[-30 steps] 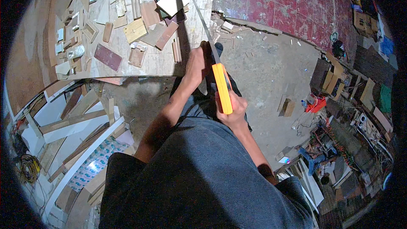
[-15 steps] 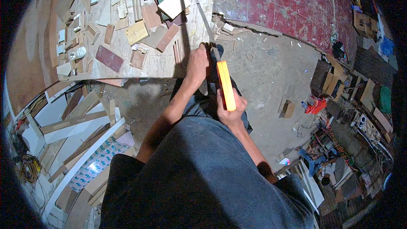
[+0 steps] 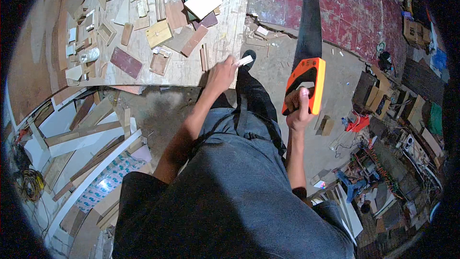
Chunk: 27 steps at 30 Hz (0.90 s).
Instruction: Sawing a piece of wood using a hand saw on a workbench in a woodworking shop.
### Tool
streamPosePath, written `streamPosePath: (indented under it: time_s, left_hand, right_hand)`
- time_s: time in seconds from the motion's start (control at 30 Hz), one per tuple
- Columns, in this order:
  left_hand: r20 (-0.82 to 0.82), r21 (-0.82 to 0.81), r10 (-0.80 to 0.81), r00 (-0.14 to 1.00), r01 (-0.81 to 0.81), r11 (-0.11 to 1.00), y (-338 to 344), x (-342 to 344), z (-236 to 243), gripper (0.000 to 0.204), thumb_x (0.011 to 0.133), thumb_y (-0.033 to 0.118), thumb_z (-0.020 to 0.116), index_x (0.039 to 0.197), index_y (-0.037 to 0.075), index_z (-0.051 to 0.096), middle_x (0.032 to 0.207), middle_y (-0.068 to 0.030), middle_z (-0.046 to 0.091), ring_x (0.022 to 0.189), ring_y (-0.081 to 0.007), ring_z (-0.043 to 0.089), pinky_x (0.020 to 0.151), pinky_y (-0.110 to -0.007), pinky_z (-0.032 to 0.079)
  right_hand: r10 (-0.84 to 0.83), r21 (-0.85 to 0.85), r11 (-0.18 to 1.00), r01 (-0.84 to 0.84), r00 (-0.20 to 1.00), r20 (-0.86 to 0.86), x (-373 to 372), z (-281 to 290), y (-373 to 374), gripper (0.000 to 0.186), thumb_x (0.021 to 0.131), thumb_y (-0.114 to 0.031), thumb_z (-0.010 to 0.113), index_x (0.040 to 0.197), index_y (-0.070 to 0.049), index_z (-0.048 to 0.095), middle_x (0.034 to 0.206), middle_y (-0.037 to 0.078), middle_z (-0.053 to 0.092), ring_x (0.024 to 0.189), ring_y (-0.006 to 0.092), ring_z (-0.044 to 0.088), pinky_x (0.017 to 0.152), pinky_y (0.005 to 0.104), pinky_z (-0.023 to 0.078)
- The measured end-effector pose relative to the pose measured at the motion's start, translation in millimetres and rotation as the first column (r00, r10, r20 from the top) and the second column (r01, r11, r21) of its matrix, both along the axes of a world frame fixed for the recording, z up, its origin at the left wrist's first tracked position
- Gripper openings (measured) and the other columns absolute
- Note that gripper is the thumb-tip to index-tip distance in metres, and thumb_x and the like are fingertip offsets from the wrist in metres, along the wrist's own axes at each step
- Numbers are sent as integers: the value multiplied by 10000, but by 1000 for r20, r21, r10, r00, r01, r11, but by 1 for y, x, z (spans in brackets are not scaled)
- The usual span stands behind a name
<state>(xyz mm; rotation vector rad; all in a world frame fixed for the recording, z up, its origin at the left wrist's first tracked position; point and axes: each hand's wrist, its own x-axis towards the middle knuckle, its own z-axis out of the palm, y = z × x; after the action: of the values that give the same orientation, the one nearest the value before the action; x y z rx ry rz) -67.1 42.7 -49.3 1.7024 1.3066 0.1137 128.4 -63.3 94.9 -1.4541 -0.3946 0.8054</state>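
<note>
My right hand (image 3: pixel 301 110) is wrapped round the orange and black handle of a handsaw (image 3: pixel 311 24), off to the right of the workbench. Its dark toothed blade points away from me, over the floor. At the bench's near right corner, my left hand (image 3: pixel 221 76) is closed and slightly blurred. A short pale wood strip (image 3: pixel 245 61) sticks out from its fingers, past the bench edge and above my shoe. Just left of that hand, a narrow brown wood strip (image 3: pixel 204 57) lies on the bench.
Wood offcuts, including a dark red block (image 3: pixel 125 63) and a white-topped block (image 3: pixel 203 4), cover the wooden workbench (image 3: pixel 232 24). Boards (image 3: pixel 86 134) are piled at lower left. Tools, cables and a red bag (image 3: pixel 357 121) lie on the right. Red tiled flooring (image 3: pixel 354 14) stretches beyond.
The handsaw has swung from the bench corner out to the right, its blade now showing its flat side. My left hand now shows a pale wood strip in its fingers.
</note>
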Motion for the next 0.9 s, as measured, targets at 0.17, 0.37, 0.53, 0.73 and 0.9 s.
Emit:
streamPosePath:
  time_s: [0.17,0.37,0.53,0.73,0.9]
  left_hand:
    - [-24,177,-117,993,119,977,50,8,-41,239,1011,290,517,1063,61,561,953,-212,656,914,-463,623,764,-540,483]
    - [-40,208,-69,997,76,975,70,3,-74,267,955,330,610,1012,79,682,968,-165,666,966,-396,576,903,-472,448]
    - [-82,299,-47,996,69,952,59,-2,-84,209,915,281,680,968,85,726,996,-112,637,1011,-345,544,927,-446,437]
    - [11,328,38,999,-40,944,55,3,-91,175,883,252,723,965,98,729,1034,-97,627,1016,-328,541,934,-435,440]
    - [-29,401,62,998,-46,915,50,8,-86,145,867,236,739,959,126,721,989,-99,626,988,-316,538,905,-426,452]
  right_hand:
    - [-61,-156,987,45,993,-103,-1,-39,4,208,941,-130,687,796,-58,557,596,-17,510,460,67,441,426,253,337]
    - [48,-351,934,-61,998,-43,-13,-84,-18,209,959,-181,679,836,-93,535,568,-33,452,427,68,404,384,253,318]
    - [68,-413,903,-121,988,-142,-12,-91,-24,258,956,-221,705,799,-69,568,615,-37,501,489,59,439,442,251,338]
    - [113,-421,891,-168,982,-151,-19,-83,-16,278,958,-239,713,787,-46,608,649,-32,549,533,56,480,481,251,362]
    - [91,-385,902,-197,957,-277,-30,-80,-2,268,957,-257,709,816,-64,587,623,-27,534,467,77,472,424,255,358]
